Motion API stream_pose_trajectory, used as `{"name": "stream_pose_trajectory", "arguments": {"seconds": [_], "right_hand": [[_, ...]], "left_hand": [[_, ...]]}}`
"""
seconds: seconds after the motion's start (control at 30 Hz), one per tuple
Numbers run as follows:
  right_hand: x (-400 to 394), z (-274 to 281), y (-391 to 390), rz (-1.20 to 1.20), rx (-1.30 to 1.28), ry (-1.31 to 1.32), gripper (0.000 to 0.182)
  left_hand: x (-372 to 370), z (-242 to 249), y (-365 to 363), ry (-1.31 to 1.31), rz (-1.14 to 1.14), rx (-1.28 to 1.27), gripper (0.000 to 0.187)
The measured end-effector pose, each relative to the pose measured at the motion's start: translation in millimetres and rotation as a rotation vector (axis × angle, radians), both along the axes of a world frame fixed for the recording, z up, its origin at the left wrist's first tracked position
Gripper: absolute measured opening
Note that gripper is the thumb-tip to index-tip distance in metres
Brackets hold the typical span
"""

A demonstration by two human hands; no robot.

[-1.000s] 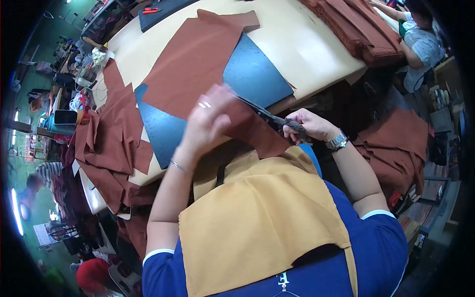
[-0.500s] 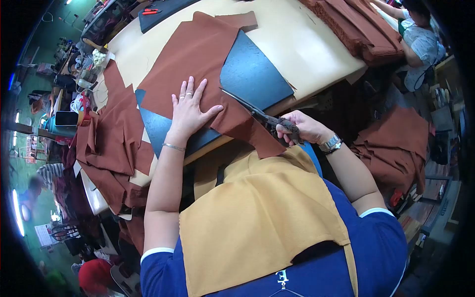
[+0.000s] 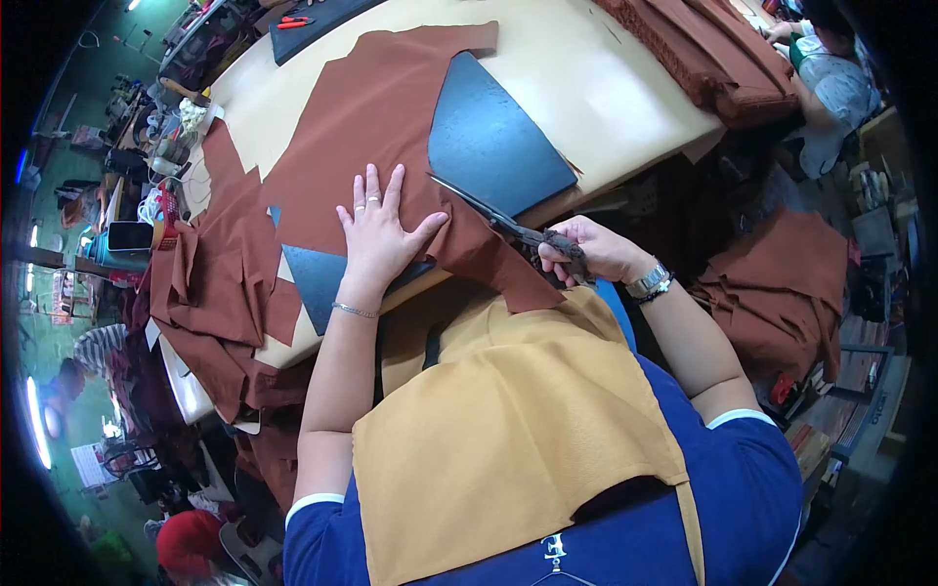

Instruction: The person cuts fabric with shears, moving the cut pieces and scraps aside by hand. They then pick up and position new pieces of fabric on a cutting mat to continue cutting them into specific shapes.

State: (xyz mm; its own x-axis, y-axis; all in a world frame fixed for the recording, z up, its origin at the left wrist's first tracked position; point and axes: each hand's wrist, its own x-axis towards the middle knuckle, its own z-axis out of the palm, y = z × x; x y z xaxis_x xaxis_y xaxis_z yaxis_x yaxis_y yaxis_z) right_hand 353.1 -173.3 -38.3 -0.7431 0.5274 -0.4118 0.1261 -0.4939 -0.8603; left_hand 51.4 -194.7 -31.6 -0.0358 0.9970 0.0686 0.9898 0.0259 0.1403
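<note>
My left hand [image 3: 381, 230] lies flat with fingers spread on a reddish-brown cloth [image 3: 362, 107]. Under the cloth is a dark blue board [image 3: 498, 137], showing to its right and at its lower left. My right hand [image 3: 596, 251] is wrapped round the handles of large scissors [image 3: 508, 225], which look cloth-wrapped. The blades point up and left, their tips at the cloth's right edge near my left hand. A flap of the cloth hangs over the table's front edge, below the blades.
The pale table [image 3: 606, 88] bears a folded brown stack [image 3: 718, 59] at the back right and red-handled pliers [image 3: 295, 21] at the back left. More brown cloth [image 3: 230, 283] drapes over the left side. Another heap [image 3: 777, 293] lies at right. A co-worker [image 3: 831, 88] is at upper right.
The cloth has shifted slightly left over the blue board, baring more of it on the right. My left hand has moved a little right and down; the scissors have moved slightly left.
</note>
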Motion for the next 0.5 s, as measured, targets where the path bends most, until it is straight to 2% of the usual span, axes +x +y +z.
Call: {"name": "stream_pose_trajectory", "arguments": {"seconds": [0.13, 0.33, 0.43, 0.5], "right_hand": [[-6.3, 13.2, 1.4, -0.025, -0.037, 0.024, 0.024], [-5.7, -3.7, -2.8, -0.027, -0.006, 0.036, 0.023], [-5.3, 2.3, -6.9, -0.057, -0.039, 0.035, 0.023], [-6.7, 1.6, -5.9, -0.048, -0.046, 0.045, 0.022]], "left_hand": [[8.3, 0.1, -4.0, 0.013, 0.014, -0.007, 0.093], [16.3, 4.2, -12.1, -0.003, 0.101, -0.064, 0.088], [6.4, 13.4, 0.0, -0.152, 0.131, -0.136, 0.085], [-12.7, 21.3, 13.6, -0.08, 0.035, -0.085, 0.082]]}}
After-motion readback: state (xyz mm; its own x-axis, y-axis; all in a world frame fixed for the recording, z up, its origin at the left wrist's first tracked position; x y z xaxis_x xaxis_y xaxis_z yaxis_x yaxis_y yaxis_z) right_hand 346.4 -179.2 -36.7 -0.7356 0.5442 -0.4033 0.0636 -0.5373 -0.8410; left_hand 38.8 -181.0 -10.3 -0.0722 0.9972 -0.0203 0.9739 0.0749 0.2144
